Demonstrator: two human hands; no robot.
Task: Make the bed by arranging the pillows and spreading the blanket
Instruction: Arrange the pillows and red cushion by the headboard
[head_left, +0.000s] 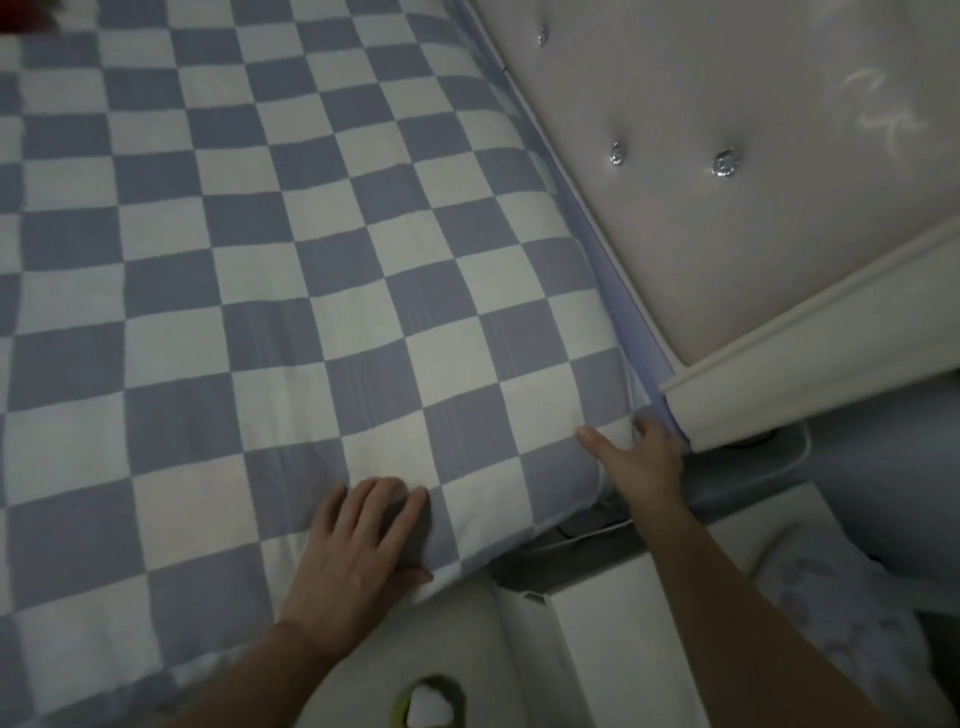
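While left hand (358, 540) presses flat on checkered blanket (291, 249), right hand (641, 457) grips its corner beside headboard (727, 218).

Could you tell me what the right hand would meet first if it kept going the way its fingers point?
Probably the headboard: the right hand sits at the corner of the checkered blanket, fingers aimed at the narrow gap beside the headboard's lower trim. Depth there is unclear.

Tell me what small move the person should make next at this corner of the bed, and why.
Probably push the corner down with the right hand, which grips the checkered blanket where it meets the headboard. The left hand lies flat near the edge and can hold the fabric smooth. The corner looks bunched against the frame, while the rest lies flat.
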